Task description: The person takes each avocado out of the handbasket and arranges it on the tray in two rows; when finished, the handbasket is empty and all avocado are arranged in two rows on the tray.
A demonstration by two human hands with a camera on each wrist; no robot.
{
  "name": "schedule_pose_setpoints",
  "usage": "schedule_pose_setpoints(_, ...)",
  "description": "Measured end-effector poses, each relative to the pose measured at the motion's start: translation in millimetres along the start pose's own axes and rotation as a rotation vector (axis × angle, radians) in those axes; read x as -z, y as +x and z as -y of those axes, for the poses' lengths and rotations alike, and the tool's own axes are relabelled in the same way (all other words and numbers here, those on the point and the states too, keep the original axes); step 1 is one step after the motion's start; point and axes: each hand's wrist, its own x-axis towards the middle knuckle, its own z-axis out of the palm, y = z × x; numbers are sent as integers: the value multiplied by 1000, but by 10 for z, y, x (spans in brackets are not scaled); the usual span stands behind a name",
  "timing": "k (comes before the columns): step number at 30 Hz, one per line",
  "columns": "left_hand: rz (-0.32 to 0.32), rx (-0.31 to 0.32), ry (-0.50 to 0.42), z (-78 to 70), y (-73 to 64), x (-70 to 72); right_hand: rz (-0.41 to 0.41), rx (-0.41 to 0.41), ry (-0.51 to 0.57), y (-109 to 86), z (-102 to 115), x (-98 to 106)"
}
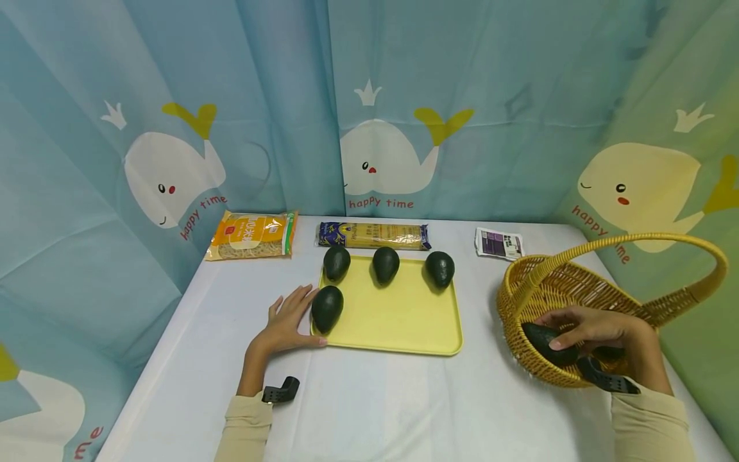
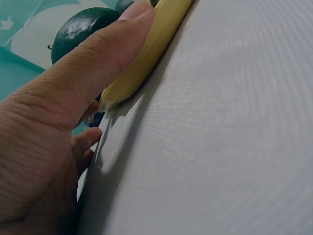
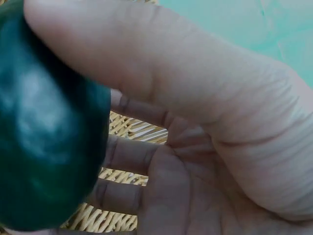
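My right hand [image 1: 594, 324] grips a dark green avocado [image 1: 545, 343] inside the wicker basket [image 1: 510, 321]. In the right wrist view, the thumb lies over that avocado [image 3: 49, 127] and the fingers reach round its far side. Part of another dark avocado [image 1: 609, 353] shows in the basket beneath the wrist. My left hand [image 1: 284, 328] rests at the near left corner of the yellow tray [image 1: 398, 314], fingers spread and thumb along the front rim. Beside it on the tray lies an avocado [image 1: 327, 309]; three others, including a middle one [image 1: 385, 265], line the back edge.
Along the back of the white table [image 1: 358, 410] lie an orange bag of grain [image 1: 251, 236], a long yellow and blue packet [image 1: 374, 235] and a small white and purple sachet [image 1: 499, 244]. The basket's tall handle [image 1: 629, 239] arches over it. A printed curtain [image 1: 300, 128] hangs behind.
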Motion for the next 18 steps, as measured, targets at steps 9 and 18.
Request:
schedule_pose_setpoints(9,1,6,-7,-26,-9,19,33,-26,49,56,88,-4)
schedule_pose_setpoints(18,4,0,-5,-35,-4,27,25,-38,24,76,109,-57)
